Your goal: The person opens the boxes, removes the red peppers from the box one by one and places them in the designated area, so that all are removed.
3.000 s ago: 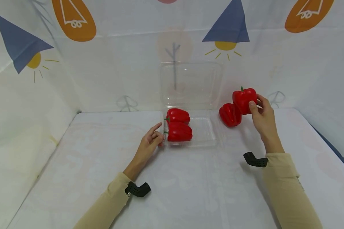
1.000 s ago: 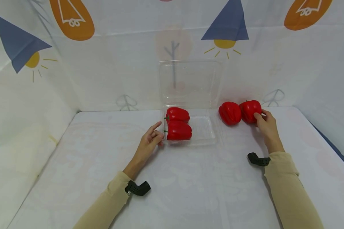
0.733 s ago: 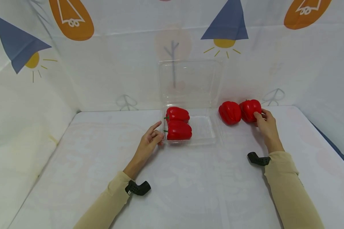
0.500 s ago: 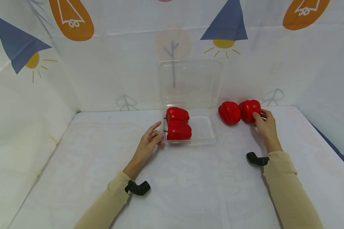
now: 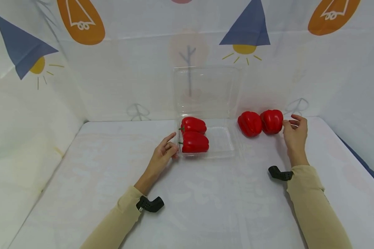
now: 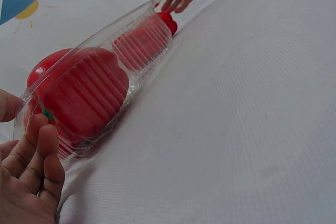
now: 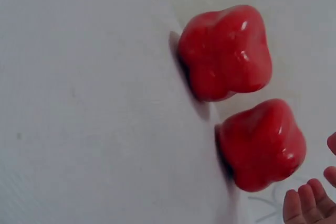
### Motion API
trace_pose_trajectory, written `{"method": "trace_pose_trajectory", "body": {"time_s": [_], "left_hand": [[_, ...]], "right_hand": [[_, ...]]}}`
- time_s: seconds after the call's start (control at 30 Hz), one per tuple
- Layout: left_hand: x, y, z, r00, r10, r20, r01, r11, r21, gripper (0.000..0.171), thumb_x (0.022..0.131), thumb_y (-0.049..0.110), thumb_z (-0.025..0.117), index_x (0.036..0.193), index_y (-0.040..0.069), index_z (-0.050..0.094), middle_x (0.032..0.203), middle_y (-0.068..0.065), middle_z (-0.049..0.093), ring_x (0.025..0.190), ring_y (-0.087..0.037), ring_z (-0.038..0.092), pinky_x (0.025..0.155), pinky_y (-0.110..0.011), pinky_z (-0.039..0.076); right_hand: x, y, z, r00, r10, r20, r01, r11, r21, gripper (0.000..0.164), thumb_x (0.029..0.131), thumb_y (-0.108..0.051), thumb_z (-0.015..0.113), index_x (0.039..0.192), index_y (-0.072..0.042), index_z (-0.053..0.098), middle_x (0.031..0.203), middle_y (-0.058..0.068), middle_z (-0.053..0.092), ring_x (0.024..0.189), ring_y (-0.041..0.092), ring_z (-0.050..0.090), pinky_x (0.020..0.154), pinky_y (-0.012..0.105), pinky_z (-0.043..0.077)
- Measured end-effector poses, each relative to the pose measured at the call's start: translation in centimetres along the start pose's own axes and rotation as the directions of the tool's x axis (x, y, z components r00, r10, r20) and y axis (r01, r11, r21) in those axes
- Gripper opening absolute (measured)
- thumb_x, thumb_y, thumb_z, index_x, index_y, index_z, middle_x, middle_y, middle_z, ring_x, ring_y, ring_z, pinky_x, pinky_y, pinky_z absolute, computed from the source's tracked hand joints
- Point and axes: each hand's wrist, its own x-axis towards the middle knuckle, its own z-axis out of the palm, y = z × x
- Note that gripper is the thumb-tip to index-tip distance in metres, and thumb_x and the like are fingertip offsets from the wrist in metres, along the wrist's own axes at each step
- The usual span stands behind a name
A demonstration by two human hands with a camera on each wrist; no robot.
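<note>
My left hand (image 5: 164, 152) is at the left side of a clear plastic clamshell container (image 5: 221, 141), its fingers loosely bent and touching the wall. Two red bell peppers, the rear one (image 5: 193, 125) and the front one (image 5: 195, 142), lie on their sides in its left half, green stems to the left. Right of the container, two more peppers stand side by side on the table, one nearer (image 5: 250, 123) and one farther right (image 5: 272, 121). My right hand (image 5: 295, 135) is just right of the farther pepper, holding nothing; its fingers are apart from it in the right wrist view.
The container's clear lid (image 5: 208, 91) stands raised against the printed white cloth backdrop (image 5: 127, 69). A white cloth covers the table (image 5: 205, 207). The container's right half shows bare plastic. Black wrist cameras, left (image 5: 151, 204) and right (image 5: 279, 173), sit on the cuffs.
The right hand set its pepper down on the table beside the other, then let go and drew slightly right. The left hand and the container have stayed put.
</note>
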Motion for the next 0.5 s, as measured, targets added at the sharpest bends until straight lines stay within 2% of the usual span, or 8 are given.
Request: {"method": "trace_pose_trajectory", "body": {"time_s": [0.13, 0.3, 0.5], "left_hand": [[0.0, 0.0, 0.0, 1.000, -0.008, 0.002, 0.008, 1.000, 0.003, 0.051, 0.095, 0.006, 0.053, 0.144, 0.005, 0.036, 0.088, -0.007, 0.056, 0.073, -0.006, 0.054, 0.070, -0.017, 0.048], [-0.1, 0.0, 0.0, 1.000, -0.019, 0.000, 0.019, 1.000, 0.003, 0.052, 0.095, 0.006, 0.053, 0.144, 0.005, 0.036, 0.091, -0.014, 0.056, 0.074, -0.008, 0.054, 0.071, -0.017, 0.048], [0.0, 0.0, 0.0, 1.000, -0.018, -0.001, 0.018, 1.000, 0.003, 0.052, 0.095, 0.007, 0.053, 0.144, 0.004, 0.035, 0.092, -0.020, 0.055, 0.074, -0.010, 0.054, 0.071, -0.017, 0.048]], "right_hand": [[-0.4, -0.9, 0.0, 0.997, -0.076, -0.033, 0.078, 0.996, 0.037, 0.039, 0.096, -0.025, 0.045, 0.135, -0.023, 0.042, 0.108, -0.016, 0.043, 0.095, -0.002, 0.040, 0.075, 0.014, 0.039], [-1.0, -1.9, 0.1, 0.993, -0.112, 0.026, 0.110, 0.991, 0.075, 0.038, 0.097, -0.025, 0.045, 0.135, -0.024, 0.042, 0.108, -0.018, 0.043, 0.096, 0.000, 0.042, 0.073, 0.012, 0.045], [-1.7, -2.4, 0.4, 0.983, -0.172, 0.070, 0.166, 0.983, 0.083, 0.038, 0.098, -0.023, 0.043, 0.135, -0.023, 0.043, 0.114, -0.014, 0.045, 0.101, 0.000, 0.042, 0.076, 0.012, 0.045]]}}
